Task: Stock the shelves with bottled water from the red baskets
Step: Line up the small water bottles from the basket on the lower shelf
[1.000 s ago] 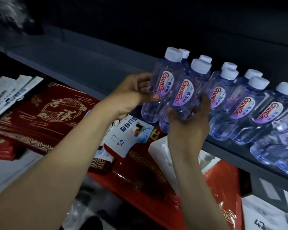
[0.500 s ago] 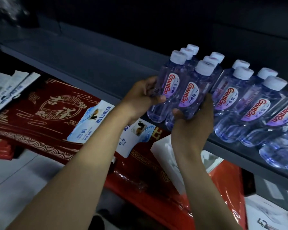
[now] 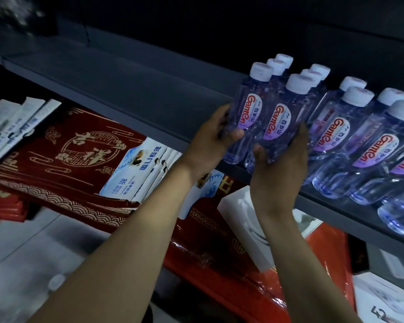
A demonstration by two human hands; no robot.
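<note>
Two clear water bottles with white caps and red-lettered labels stand side by side at the front edge of the dark grey shelf (image 3: 131, 89). My left hand (image 3: 214, 142) grips the left bottle (image 3: 247, 113) from its left side. My right hand (image 3: 283, 159) holds the right bottle (image 3: 279, 120) from below and the right. Behind them stand more bottles in two files. To the right, several bottles (image 3: 359, 145) of the same kind fill the shelf. No red basket shows in this view.
The shelf's left half is bare. Below it lie red patterned boxes (image 3: 63, 157), blue-white packets (image 3: 131, 173) and a white box (image 3: 243, 220). A dark upper shelf hangs overhead.
Both hands have moved the two bottles a little right and deeper onto the shelf, closer to the stocked rows. The view has shifted left and slightly down.
</note>
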